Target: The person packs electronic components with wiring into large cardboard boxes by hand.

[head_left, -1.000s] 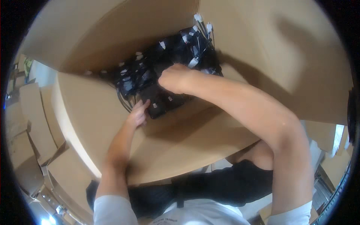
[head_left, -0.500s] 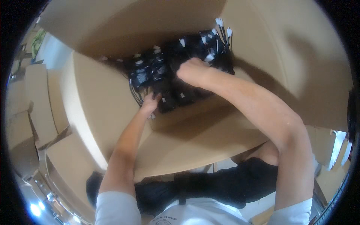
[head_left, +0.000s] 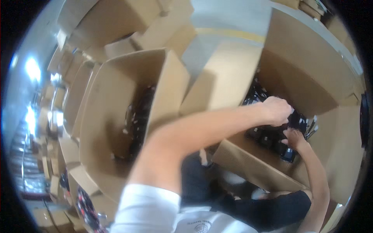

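Note:
A large cardboard box (head_left: pixel 260 165) on the right holds rows of black, bundled parts (head_left: pixel 266 134) with cables and small white connectors. My left arm stretches across to the right, and my left hand (head_left: pixel 278 111) is over the bundles with its fingers curled closed. What it grips is hidden beneath the fingers. Just nearer and to its right, my right hand (head_left: pixel 294 139) reaches into the same box. Its thumb and fingers are apart, close against a black bundle. Upright cables with white ends (head_left: pixel 312 126) stand beside the box's right wall.
To the left stands a second open box (head_left: pixel 116 77) with similar black parts (head_left: pixel 142 116) low inside. A raised flap (head_left: pixel 229 73) lies between the boxes. More cardboard boxes (head_left: pixel 112 23) stand behind, on a grey floor (head_left: pixel 221 19) with a yellow line.
The view has swung left, so the box now appears at the right and a second box shows. My left hand has moved rightward across the bundles, close to my right hand.

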{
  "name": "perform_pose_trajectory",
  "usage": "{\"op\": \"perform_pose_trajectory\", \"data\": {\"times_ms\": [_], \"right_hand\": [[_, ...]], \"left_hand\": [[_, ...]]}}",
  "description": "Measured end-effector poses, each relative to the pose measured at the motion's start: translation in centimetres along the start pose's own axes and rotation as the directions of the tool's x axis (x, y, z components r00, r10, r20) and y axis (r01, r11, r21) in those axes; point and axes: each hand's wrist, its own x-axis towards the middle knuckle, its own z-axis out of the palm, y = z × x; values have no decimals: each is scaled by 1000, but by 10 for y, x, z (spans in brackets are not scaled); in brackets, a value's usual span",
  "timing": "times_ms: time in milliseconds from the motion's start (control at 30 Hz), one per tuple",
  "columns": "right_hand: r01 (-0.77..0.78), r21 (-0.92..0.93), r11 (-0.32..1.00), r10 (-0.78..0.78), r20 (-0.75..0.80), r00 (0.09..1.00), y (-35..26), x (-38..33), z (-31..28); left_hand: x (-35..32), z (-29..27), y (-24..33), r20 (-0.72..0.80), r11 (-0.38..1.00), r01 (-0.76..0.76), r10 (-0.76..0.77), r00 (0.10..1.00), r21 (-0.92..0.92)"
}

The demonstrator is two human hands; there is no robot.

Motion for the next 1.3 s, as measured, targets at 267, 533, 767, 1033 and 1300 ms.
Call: {"op": "perform_pose_trajectory", "data": {"times_ms": [267, 533, 767, 1033, 1300], "right_hand": [[224, 704, 674, -275, -43, 961, -134, -27, -115], [367, 565, 739, -383, -96, 919, -214, -35, -114], [347, 570, 745, -357, -99, 929, -223, -36, -118], [334, 570, 750, -322, -125, 938, -219, -40, -115], [362, 549, 753, -317, -178, 931, -212, -44, -108]], "left_hand": [[-367, -160, -122, -604, 792, 469, -605, 518, -390], [-619, 77, -227, 252, 274, 954, -921, 296, -118], [-582, 176, -245, -28, 269, 874, -959, 283, -405], [-560, 177, -256, 246, 401, 912, -879, 409, -84], [-539, 204, -217, -164, 387, 917, -903, 397, 92]]}}
